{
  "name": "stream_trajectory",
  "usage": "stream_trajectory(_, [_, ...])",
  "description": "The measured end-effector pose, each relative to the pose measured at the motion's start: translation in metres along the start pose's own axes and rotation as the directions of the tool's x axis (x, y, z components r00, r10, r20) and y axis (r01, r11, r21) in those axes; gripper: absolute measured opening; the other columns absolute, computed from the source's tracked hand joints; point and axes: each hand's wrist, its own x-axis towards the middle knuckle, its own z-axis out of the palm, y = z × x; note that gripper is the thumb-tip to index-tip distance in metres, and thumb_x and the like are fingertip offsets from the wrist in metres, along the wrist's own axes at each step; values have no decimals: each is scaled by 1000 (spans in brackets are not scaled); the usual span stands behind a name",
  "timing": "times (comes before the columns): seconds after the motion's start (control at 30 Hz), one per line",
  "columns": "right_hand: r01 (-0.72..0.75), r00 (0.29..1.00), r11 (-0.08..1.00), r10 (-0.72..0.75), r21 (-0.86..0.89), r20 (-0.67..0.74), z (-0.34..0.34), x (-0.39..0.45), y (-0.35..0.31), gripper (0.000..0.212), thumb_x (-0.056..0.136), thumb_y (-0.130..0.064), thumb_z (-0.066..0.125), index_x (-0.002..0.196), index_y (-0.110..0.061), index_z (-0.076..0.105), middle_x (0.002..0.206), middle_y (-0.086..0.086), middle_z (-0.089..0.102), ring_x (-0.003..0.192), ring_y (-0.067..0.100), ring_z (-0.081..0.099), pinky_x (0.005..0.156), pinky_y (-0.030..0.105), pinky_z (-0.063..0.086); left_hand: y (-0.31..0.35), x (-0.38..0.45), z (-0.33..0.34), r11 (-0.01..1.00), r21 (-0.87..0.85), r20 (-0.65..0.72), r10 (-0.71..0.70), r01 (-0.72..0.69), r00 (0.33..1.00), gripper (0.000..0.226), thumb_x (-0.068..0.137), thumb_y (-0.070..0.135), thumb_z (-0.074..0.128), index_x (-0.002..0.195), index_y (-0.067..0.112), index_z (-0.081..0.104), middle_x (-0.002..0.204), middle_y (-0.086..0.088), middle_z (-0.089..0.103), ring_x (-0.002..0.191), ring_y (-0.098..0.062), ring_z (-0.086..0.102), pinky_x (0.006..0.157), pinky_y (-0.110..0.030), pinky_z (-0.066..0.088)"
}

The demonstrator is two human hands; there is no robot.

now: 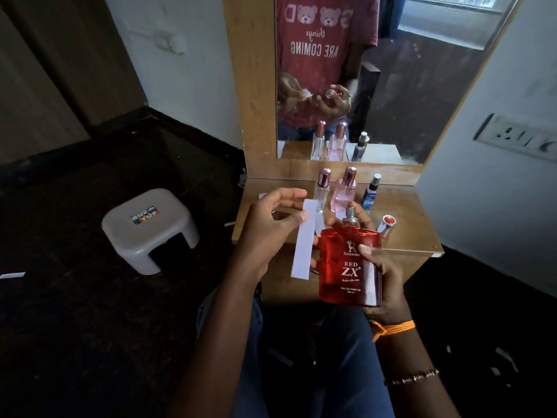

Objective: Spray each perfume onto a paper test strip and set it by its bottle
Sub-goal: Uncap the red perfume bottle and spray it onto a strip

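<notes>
A dim room with a dark floor, and in front of me a small wooden worktop (407, 230) under a wood-framed mirror (391, 86). My right hand (381, 276) has its grip closed around a flat, square-shouldered red glass perfume bottle (349, 267), thumb pressed across the front label near the "Ramsons" mark, fingers wrapped behind, wrist bent so the bottle stands nearly upright. Its silver spray nozzle (351, 215) is bare at the top, and one fingertip shows just beside it at ten o'clock. An orange thread (391, 327) circles that wrist, with a beaded bracelet (416, 377) further down the forearm.

My left hand (271, 230), at nine o'clock from the bottle, pinches a long white paper test strip (303, 242) near its upper end between thumb and fingers; the strip hangs almost vertically, its lower end free, just beside the bottle's left edge.

Beyond my hands, at twelve o'clock, three bottles stand in a row on the worktop: a slim clear bottle (322, 191) with a rose-metal cap, a pink bottle (345, 191) with a similar cap, and a small blue spray bottle (370, 194). At two o'clock from the red bottle lies a silver cap with a red top (387, 224). Out at nine o'clock on the floor sits a grey plastic stool (147, 230).
</notes>
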Motion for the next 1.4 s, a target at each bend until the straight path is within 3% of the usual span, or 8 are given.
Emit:
stream_trajectory(0.23, [16,989,910,-75,-415,-125,4,-1,-7,66,69,-10,65,128,-35,48,104,-6,70,90,28,69,73,47,59,2,-1,3,1000,-9,34,1,-1,999,30,82,10,66,107,25,64,93,11,65,97,2,57,91,-28,43])
stream_trajectory(0.37, [130,959,347,-281,-929,29,10,10,-7,69,72,-1,70,128,-28,40,115,-27,53,102,5,59,82,13,50,-1,0,10,999,11,44,-33,32,998,31,81,8,67,105,25,62,92,11,64,95,-2,58,92,-33,50])
stream_trajectory(0.43, [167,943,7,-294,-986,158,9,17,-6,73,69,-2,73,132,-22,42,130,-4,46,109,8,49,85,0,36,-3,1,12,999,2,39,-37,36,999,30,81,7,67,102,28,61,91,11,64,93,-2,59,90,-32,50])
stream_trajectory(0.5, [165,933,-172,-293,-971,211,5,21,-4,74,67,-5,74,134,-17,42,129,7,46,114,19,45,91,9,34,-5,2,13,999,1,28,-35,35,999,30,82,6,66,102,28,59,89,13,62,91,-1,58,86,-29,50])
stream_trajectory(0.6, [140,943,-219,-267,-966,197,2,23,-1,79,64,-6,77,135,-15,42,127,9,48,115,28,48,91,36,47,-8,4,14,999,9,10,-31,31,999,31,82,8,66,104,29,58,90,15,62,91,1,57,83,-27,50])
stream_trajectory(0.7, [151,942,-276,-250,-949,223,2,25,-2,74,67,-11,77,134,-14,44,125,11,50,110,31,51,87,43,51,-11,6,15,999,18,10,-42,42,999,32,82,8,66,103,31,57,90,16,61,94,-1,57,87,-32,51])
stream_trajectory(1.1, [165,960,-350,-157,-922,231,-1,34,-4,74,64,-11,75,132,-13,45,124,10,53,105,36,54,82,43,51,-25,12,12,992,-87,39,-86,89,996,32,83,6,64,112,19,60,94,10,64,95,-1,59,77,-15,47])
stream_trajectory(1.4, [68,933,-322,-314,-944,175,0,31,-6,85,64,-10,80,135,-19,35,132,14,46,111,37,52,81,46,52,-40,29,19,997,1,-78,-75,75,994,32,83,9,65,112,20,59,94,13,60,86,5,54,64,-9,37])
